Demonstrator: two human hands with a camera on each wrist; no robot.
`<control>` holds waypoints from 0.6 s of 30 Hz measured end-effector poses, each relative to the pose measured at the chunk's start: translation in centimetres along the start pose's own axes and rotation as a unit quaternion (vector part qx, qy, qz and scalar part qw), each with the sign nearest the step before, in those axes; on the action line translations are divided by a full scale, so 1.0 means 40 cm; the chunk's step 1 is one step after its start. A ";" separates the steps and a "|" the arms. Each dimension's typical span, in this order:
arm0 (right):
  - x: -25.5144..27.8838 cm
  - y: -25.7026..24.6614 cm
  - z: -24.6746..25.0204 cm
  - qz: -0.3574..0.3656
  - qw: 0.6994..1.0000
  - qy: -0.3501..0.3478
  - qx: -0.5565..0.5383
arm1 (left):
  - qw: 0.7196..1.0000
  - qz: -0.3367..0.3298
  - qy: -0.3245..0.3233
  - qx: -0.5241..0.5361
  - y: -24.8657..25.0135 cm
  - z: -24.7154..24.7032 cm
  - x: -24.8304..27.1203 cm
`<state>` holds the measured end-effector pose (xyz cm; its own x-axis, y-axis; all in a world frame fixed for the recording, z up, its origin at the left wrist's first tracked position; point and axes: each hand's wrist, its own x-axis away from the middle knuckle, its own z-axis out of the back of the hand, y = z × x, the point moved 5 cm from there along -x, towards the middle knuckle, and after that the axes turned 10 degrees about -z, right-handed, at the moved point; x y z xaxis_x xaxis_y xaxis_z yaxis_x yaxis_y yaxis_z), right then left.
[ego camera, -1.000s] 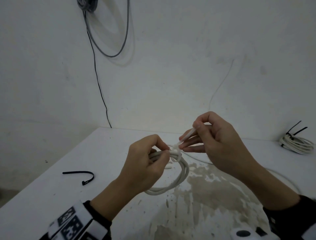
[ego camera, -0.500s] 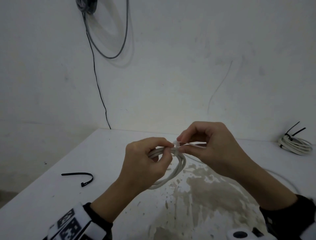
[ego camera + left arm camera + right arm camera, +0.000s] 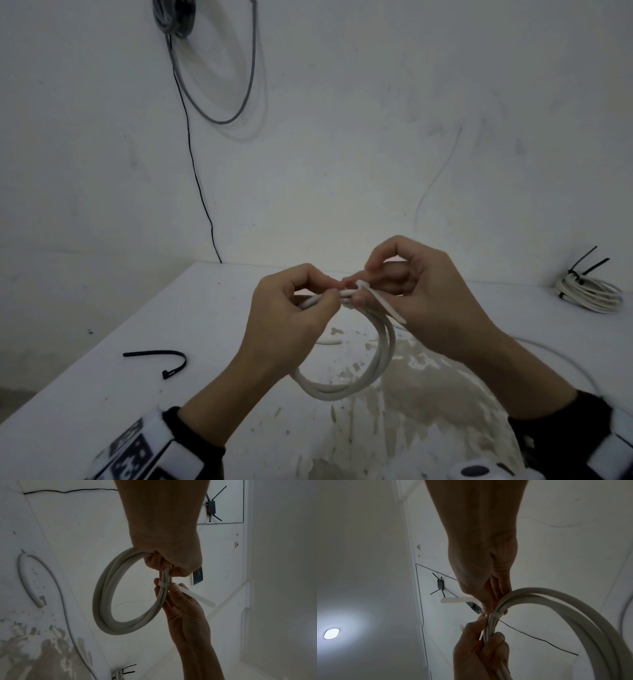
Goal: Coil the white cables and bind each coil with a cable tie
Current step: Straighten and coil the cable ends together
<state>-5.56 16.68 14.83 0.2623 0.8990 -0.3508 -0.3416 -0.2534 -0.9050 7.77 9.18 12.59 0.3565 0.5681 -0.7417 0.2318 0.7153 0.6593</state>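
A white cable coil (image 3: 356, 380) (image 3: 106, 599) (image 3: 573, 609) hangs above the table between both hands. My left hand (image 3: 291, 308) (image 3: 164, 555) grips the top of the coil's strands. A white cable tie (image 3: 380, 301) (image 3: 193, 596) (image 3: 457, 600) is looped round the strands just right of that grip, its loose tail sticking out. My right hand (image 3: 411, 291) (image 3: 488, 595) pinches the tie at the loop, thumb and fingers curled on it.
A black cable tie (image 3: 161, 359) lies on the white table (image 3: 102, 394) at the left. A bound white coil with black ties (image 3: 589, 291) sits at the far right. A loose white cable (image 3: 565, 363) runs along the table's right side. Grey cable (image 3: 219, 85) hangs on the wall.
My right hand has slid along the tie's tail to the loop at the coil; the tail, earlier held up to the right, now points down to the right.
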 end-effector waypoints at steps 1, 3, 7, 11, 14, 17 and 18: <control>0.001 -0.001 -0.002 0.014 1.000 0.006 0.005 | 1.000 0.016 -0.002 0.007 -0.003 -0.001 0.000; 0.004 -0.002 -0.008 0.046 0.999 0.017 0.015 | 0.998 0.058 -0.004 0.037 -0.013 -0.002 -0.003; 0.006 -0.006 -0.008 0.087 0.995 0.036 0.025 | 0.980 0.153 -0.015 0.129 -0.018 -0.006 -0.009; 0.013 -0.016 -0.009 0.118 0.991 0.048 0.044 | 0.941 0.290 -0.052 0.169 -0.029 -0.015 -0.018; 0.016 -0.016 -0.015 0.136 0.988 0.047 0.060 | 0.908 0.360 -0.127 0.173 -0.025 -0.026 -0.014; 0.012 -0.012 -0.014 0.148 0.986 0.051 0.062 | 0.910 0.335 -0.177 0.171 -0.011 -0.031 -0.015; 0.012 -0.012 -0.013 0.153 0.985 0.054 0.058 | 0.916 0.314 -0.183 0.170 -0.005 -0.032 -0.017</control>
<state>-4.79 17.04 14.96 0.2230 0.7427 -0.6314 -0.5184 -0.4582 -0.7220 6.34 9.16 12.80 0.7814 0.6049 -0.1536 0.1233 0.0918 0.9881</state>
